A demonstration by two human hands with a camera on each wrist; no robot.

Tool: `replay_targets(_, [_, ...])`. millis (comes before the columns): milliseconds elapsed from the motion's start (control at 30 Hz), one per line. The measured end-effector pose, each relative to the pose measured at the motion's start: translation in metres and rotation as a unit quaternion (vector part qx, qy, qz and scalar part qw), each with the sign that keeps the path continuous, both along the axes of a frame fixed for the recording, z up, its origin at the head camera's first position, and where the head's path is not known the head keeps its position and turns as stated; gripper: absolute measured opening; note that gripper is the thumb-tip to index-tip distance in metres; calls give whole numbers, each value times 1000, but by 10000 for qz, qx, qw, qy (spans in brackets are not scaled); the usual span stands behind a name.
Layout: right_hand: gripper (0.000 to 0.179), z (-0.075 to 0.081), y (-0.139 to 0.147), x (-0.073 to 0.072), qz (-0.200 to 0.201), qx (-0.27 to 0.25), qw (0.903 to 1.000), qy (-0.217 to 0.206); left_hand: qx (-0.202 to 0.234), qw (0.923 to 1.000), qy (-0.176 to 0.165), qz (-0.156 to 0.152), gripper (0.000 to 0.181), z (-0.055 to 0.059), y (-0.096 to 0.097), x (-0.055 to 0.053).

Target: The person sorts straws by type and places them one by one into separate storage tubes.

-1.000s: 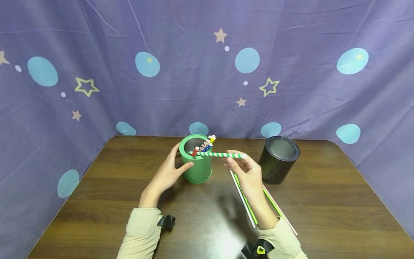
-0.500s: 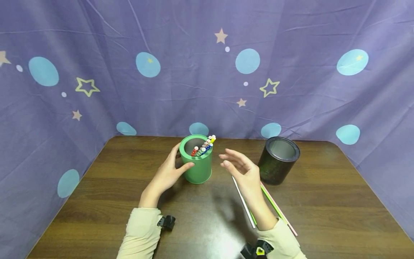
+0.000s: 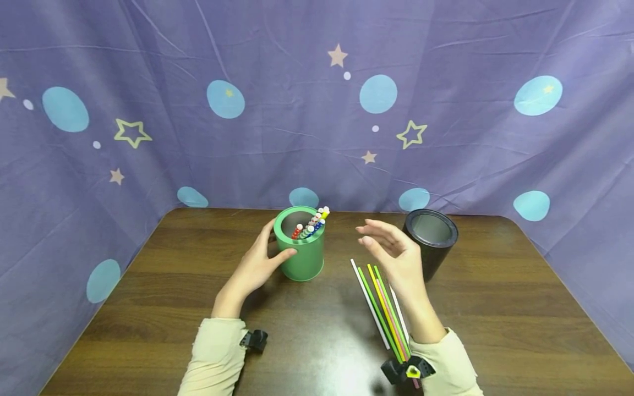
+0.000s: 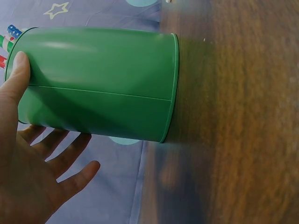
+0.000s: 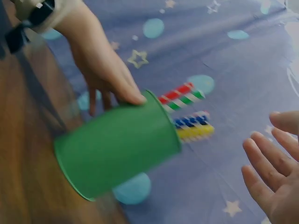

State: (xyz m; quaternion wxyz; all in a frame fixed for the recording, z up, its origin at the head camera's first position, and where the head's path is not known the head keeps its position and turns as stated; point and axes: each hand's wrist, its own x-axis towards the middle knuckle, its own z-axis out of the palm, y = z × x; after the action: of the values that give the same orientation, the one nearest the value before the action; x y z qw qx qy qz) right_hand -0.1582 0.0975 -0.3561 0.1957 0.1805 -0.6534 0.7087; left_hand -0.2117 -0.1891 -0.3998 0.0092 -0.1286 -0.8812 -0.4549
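Note:
A green can (image 3: pixel 304 258) stands upright on the table, and my left hand (image 3: pixel 255 264) grips its left side. In the left wrist view the thumb (image 4: pixel 19 70) lies on the can near the rim, with the other fingers round its far side. Several patterned straws lean inside the can, including a red one (image 5: pixel 175 93), a green-and-white striped one (image 5: pixel 186 101), a blue one (image 5: pixel 191 120) and a yellow one (image 5: pixel 195 132). My right hand (image 3: pixel 396 258) hovers right of the can, fingers loosely bent and holding nothing, overlapping a black can (image 3: pixel 438 253) in the head view.
Several thin plain sticks lie on the wooden table (image 3: pixel 495 308) below my right hand: a white stick (image 3: pixel 369 302), a yellow stick (image 3: pixel 382 308), plus green and pink ones. The black can stands at the back right. A purple curtain (image 3: pixel 297 148) hangs behind the table's far edge.
My right hand let go of the green-and-white striped straw, which dropped into the green can, then moved right, uncovering more sticks. The left hand stays on the can.

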Motion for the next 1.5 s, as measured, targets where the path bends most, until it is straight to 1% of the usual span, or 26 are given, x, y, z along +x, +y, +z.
replay_targets(167, [31, 6, 23, -2, 201, 209, 9995, 84, -10, 10000, 7, 2, 92, -1, -1, 0])
replay_targets(300, [35, 9, 42, -3, 356, 448, 9982, 186, -3, 10000, 6, 13, 92, -1, -1, 0])
replay_targets(400, [39, 11, 58, -4, 401, 620, 9967, 341, 8, 10000, 21, 8, 91, -1, -1, 0])
replay_targets(467, [40, 12, 69, -4, 358, 655, 9963, 417, 2, 10000, 39, -8, 91, -1, 0, -1])
replay_targets(567, [41, 13, 83, -3, 283, 539, 9967, 541, 9, 10000, 44, -3, 91, -1, -1, -1])
replay_targets(733, [41, 13, 103, -3, 161, 150, 9972, 718, 5, 10000, 24, -8, 90, 0, -1, -1])
replay_targets(833, [43, 12, 114, -2, 14, 42, 9978, 656, -9, 10000, 8, -1, 91, 1, -1, -1])
replay_targets(1100, [49, 3, 139, -2, 178, -347, 9969, 687, 4, 10000, 9, 7, 91, 1, 0, 0])
replay_targets(1267, [50, -4, 151, -5, 253, -448, 9964, 680, 15, 10000, 44, 3, 91, 0, 0, -1])
replay_targets(1400, [52, -14, 159, -9, 83, -245, 9990, 375, 10, 10000, 48, 1, 91, -1, -1, -1])
replay_targets(1500, [54, -21, 163, -10, 60, -123, 9999, 71, 29, 10000, 51, -17, 91, -1, -1, -1])
